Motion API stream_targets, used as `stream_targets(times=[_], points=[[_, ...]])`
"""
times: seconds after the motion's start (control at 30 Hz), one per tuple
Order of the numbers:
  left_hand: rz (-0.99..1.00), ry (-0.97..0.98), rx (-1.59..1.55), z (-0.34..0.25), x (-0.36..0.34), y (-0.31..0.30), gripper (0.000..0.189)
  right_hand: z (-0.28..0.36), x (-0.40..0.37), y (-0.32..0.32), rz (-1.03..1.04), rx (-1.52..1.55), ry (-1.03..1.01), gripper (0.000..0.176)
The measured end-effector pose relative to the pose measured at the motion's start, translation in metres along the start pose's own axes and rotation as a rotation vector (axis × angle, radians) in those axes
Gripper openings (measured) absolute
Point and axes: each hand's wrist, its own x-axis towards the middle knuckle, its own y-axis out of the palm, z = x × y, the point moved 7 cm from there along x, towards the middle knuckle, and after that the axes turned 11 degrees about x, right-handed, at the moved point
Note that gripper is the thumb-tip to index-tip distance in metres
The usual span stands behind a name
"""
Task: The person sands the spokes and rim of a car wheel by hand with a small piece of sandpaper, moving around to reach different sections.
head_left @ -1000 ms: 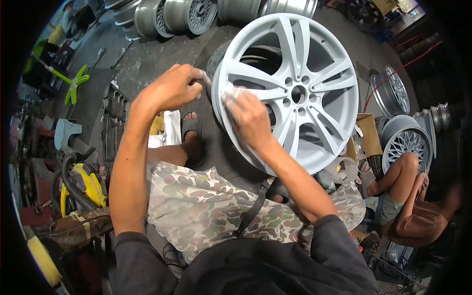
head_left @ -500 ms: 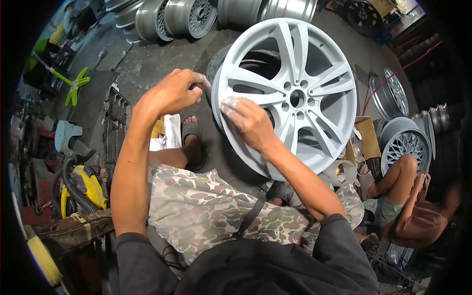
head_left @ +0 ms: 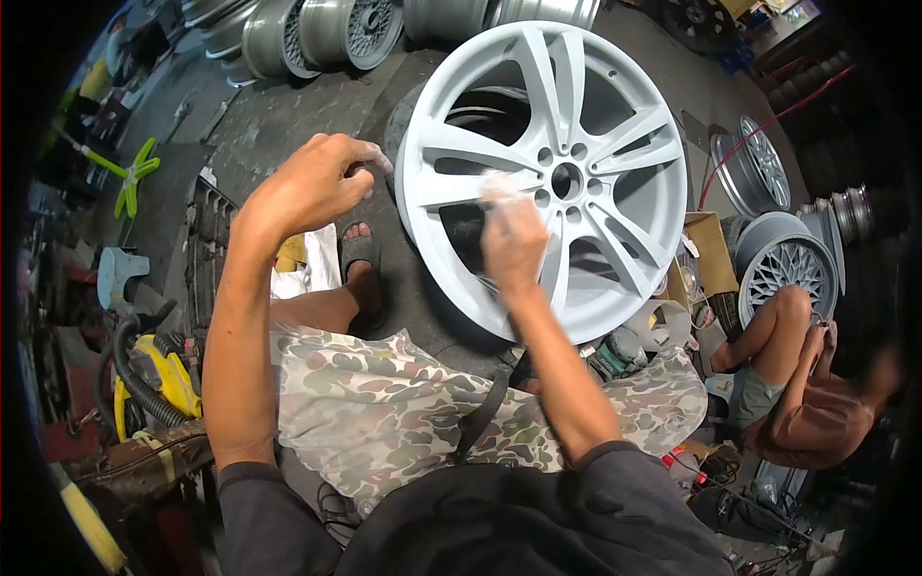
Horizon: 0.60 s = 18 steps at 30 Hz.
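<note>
A large pale grey wheel rim (head_left: 615,307) with paired spokes faces up in front of me, above a dark tyre. White powder coats the fingertips of both hands. My left hand (head_left: 322,182) is beside the rim's left edge, its fingers curled; what they touch or hold at the edge is hidden. Over the left spokes is my right hand (head_left: 512,230), blurred by motion, its fingers bunched near a spoke. Whether anything is between those fingers cannot be made out.
More rims (head_left: 351,34) stand at the top, and others (head_left: 788,269) at the right near a seated co-worker (head_left: 816,422). A cardboard box (head_left: 711,254) sits right of the big rim. At left are a blue stool (head_left: 123,274) and a yellow machine (head_left: 168,374).
My right hand has moved from the rim's left edge inward over the spokes. My left hand keeps about the same pose. The whole view has shifted slightly.
</note>
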Motion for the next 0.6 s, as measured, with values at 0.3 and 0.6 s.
stream_targets(times=[0.3,0.6], points=[[-0.073,0.049,-0.009,-0.041,0.004,0.017,0.032,-0.054,0.010,-0.042,-0.032,-0.038,0.213,0.033],[-0.171,0.298,0.323,-0.080,0.023,0.062,0.043,-0.034,0.003,-0.026,0.052,-0.085,0.088,0.032]])
